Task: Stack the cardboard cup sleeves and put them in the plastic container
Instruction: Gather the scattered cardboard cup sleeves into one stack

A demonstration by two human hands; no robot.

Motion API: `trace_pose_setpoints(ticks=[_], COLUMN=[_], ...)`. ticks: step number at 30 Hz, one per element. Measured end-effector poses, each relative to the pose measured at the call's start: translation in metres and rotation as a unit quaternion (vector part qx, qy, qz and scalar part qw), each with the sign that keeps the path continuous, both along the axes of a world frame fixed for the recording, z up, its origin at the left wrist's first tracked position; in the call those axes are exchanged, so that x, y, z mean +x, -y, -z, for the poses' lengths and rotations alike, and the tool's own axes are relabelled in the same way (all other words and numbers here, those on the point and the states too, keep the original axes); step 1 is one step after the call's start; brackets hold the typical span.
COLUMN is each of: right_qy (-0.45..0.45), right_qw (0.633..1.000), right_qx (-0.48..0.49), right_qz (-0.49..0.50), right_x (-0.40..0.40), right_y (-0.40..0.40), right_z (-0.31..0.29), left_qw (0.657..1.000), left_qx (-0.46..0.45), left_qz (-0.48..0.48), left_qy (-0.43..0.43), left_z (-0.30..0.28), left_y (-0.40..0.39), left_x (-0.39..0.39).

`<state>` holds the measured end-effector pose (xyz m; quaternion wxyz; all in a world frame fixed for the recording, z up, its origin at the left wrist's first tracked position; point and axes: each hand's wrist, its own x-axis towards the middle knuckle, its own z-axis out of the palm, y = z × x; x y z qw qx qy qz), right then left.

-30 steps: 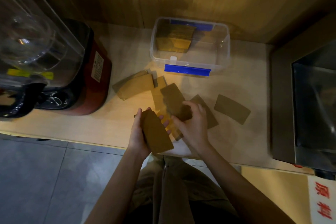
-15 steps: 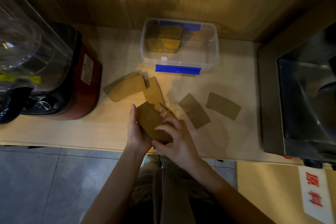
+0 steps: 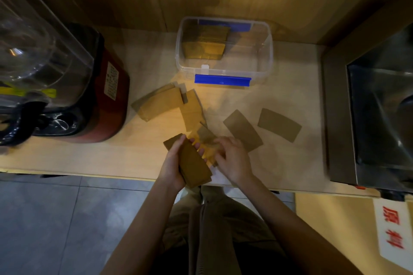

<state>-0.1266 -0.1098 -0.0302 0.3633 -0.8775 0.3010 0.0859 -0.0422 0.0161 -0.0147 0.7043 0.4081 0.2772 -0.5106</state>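
The left hand (image 3: pixel 173 164) grips the sleeve stack (image 3: pixel 193 163) edgewise, keeping it aligned; the right hand (image 3: pixel 232 158), fingers curled, picks a loose sleeve (image 3: pixel 206 138) just beside it.

**A:** Count of clear plastic containers with blue latches (image 3: pixel 224 69)?

**B:** One. It held one stack of flat brown cardboard cup sleeves (image 3: pixel 205 45); number within not resolvable.

**A:** Loose sleeves on the pale wooden counter (image 3: pixel 288 87)?

**B:** Two lay singly at right (image 3: pixel 243 131) (image 3: pixel 279 125). At left, one overlapping cluster (image 3: pixel 169 107), at least three. One hand-held stack (image 3: pixel 194 161).

**A:** Hands?

**B:** Two.
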Motion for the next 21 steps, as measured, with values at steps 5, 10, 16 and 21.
trace_pose_setpoints(ticks=[5, 10, 16, 21], right_qy=[-0.08, -0.068, -0.065, -0.008], right_qw=[0.986, 0.984, 0.992, 0.998], right_qx=[-0.107, -0.13, -0.087, -0.065], right_qz=[-0.103, -0.102, -0.061, 0.009], right_x=[-0.002, 0.001, 0.022, 0.045], right_y=[-0.008, -0.008, 0.005, 0.012], right_z=[0.012, 0.009, 0.0, -0.004], left_qw=[1.0, 1.0, 0.999, 0.999], left_qx=[-0.012, -0.014, -0.01, -0.01], left_qz=[-0.016, -0.017, -0.028, -0.041], left_qy=[-0.008, -0.011, -0.017, -0.012], left_z=[-0.001, 0.0, -0.002, -0.001], left_y=[-0.007, -0.01, -0.011, -0.014], left_x=[0.001, 0.002, 0.009, 0.017])
